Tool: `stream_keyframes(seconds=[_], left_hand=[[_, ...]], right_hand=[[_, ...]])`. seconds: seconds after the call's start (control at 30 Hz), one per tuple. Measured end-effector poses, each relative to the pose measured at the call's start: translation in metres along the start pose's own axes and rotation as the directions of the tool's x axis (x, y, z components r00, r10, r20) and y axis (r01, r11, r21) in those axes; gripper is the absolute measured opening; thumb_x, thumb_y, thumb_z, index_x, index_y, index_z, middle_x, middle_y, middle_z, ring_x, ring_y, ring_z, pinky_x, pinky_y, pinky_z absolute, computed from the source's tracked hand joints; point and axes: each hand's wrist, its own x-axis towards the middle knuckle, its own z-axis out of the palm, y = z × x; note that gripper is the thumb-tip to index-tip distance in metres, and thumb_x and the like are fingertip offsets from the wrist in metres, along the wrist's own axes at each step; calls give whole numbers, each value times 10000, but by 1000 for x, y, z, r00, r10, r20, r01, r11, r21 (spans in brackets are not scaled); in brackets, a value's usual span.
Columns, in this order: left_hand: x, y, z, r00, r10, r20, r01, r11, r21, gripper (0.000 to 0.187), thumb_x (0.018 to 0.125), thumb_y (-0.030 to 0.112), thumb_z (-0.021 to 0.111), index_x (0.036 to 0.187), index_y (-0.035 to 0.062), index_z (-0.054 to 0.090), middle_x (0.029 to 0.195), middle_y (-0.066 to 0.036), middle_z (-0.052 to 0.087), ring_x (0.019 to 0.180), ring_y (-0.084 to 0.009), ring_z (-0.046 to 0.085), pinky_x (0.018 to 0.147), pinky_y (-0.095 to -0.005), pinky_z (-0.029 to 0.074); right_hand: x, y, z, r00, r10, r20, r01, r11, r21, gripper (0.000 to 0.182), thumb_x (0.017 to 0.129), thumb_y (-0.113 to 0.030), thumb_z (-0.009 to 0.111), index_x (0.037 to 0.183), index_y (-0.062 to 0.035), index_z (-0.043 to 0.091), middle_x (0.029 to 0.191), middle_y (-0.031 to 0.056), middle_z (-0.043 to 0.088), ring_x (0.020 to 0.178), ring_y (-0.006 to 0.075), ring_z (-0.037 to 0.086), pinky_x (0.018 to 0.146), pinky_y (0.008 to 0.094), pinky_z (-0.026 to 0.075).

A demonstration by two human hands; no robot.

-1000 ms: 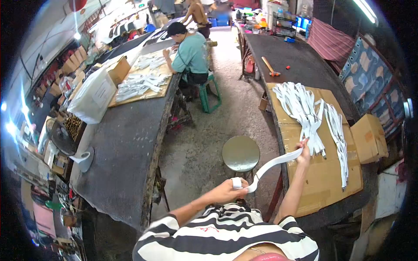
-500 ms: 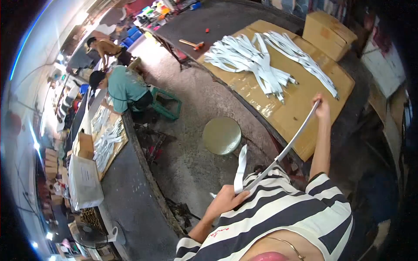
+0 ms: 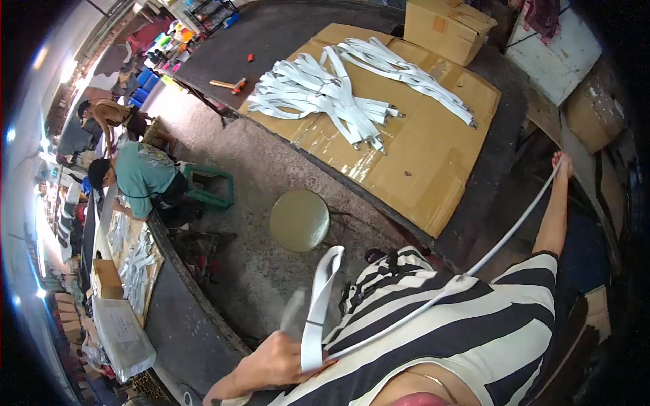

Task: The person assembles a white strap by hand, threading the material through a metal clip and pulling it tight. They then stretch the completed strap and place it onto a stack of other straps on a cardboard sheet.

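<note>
A long white strap [image 3: 504, 245] is stretched across the front of my striped shirt, with a slider-like piece [image 3: 458, 284] partway along it. My left hand [image 3: 277, 360], low in the view, is closed on one end, and a loop of the strap [image 3: 320, 308] stands up from the fingers. At the far right, my right hand [image 3: 562, 166] grips the other end with the arm extended. A pile of similar white straps [image 3: 305, 88] with metal ends lies on a flattened cardboard sheet [image 3: 433, 176]. Beside it is a second bundle [image 3: 409, 73].
A hammer [image 3: 229, 85] and a small red object lie on the dark table [image 3: 271, 34]. A cardboard box [image 3: 447, 28] stands behind the sheet. A round stool [image 3: 300, 220] is on the floor. Two people work at the left bench [image 3: 186, 338], with a plastic bin [image 3: 123, 338] near.
My hands have moved farther apart, the right one outward to the right and the left one down and left. The strap between them spans more length. The camera view has shifted.
</note>
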Motion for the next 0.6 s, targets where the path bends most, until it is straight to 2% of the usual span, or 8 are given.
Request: stream_keyframes(seconds=[0.03, 0.07, 0.13, 0.27, 0.33, 0.43, 0.47, 0.6], left_hand=[[2, 4, -5, 1000, 29, 6, -29, 1000, -9, 162, 700, 103, 745, 777, 4, 643, 557, -69, 575, 436, -213, 567, 416, -313, 476], [7, 10, -12, 999, 24, 43, -23, 1000, -13, 175, 703, 109, 740, 803, 2, 646, 557, -69, 574, 439, -212, 568, 418, -314, 476], [15, 12, -16, 998, 13, 68, -11, 999, -34, 190, 706, 115, 735, 829, 0, 648, 558, -69, 572, 442, -211, 569, 419, -314, 476], [29, 13, -19, 990, 93, 109, -86, 994, -64, 229, 710, 139, 727, 879, 8, 646, 537, -69, 550, 432, -208, 558, 408, -313, 464], [34, 14, -19, 990, 87, 113, -82, 995, -54, 225, 703, 141, 735, 864, 13, 643, 530, -67, 533, 418, -209, 543, 395, -317, 448], [38, 21, -20, 988, 9, 156, -2, 999, -46, 199, 719, 145, 660, 869, 19, 625, 630, -73, 555, 521, -219, 577, 479, -330, 495], [37, 19, -17, 991, 0, 133, 11, 997, -79, 216, 738, 158, 658, 916, 38, 636, 648, -78, 578, 501, -217, 574, 463, -327, 487], [44, 27, -21, 985, -15, 170, 20, 999, -28, 261, 737, 167, 663, 965, 45, 630, 646, -87, 582, 500, -219, 582, 465, -324, 493]], right_hand=[[-21, -18, -8, 987, -9, -163, 5, 1000, -25, 128, 901, -105, 470, 822, -7, 494, 654, 85, 515, 526, 169, 509, 443, 279, 410], [6, -16, -40, 981, -47, -190, 35, 997, -66, 195, 896, -124, 492, 742, -3, 494, 640, 84, 525, 494, 163, 508, 430, 265, 419], [6, -35, -60, 935, -57, -349, 17, 993, -116, 139, 856, -72, 504, 749, 16, 509, 686, 135, 579, 512, 177, 541, 438, 283, 452], [31, -48, -116, 928, -96, -361, 37, 985, -166, 93, 826, -3, 473, 793, 51, 542, 675, 139, 580, 507, 191, 549, 427, 303, 462], [31, -55, -130, 856, 19, -516, -127, 976, -174, 115, 835, -17, 463, 787, 53, 542, 675, 141, 578, 502, 190, 545, 435, 297, 468], [27, -50, -137, 836, 26, -548, -174, 959, -221, 152, 852, -39, 439, 773, 53, 530, 661, 132, 569, 494, 185, 534, 448, 288, 473], [58, -34, -164, 893, -4, -449, -105, 971, -216, 153, 846, -14, 410, 752, 46, 514, 647, 127, 542, 517, 193, 524, 466, 295, 471], [-74, -71, -94, 928, 20, -373, -88, 982, -165, 181, 857, -23, 446, 720, 57, 532, 633, 131, 545, 524, 191, 536, 482, 300, 495]])
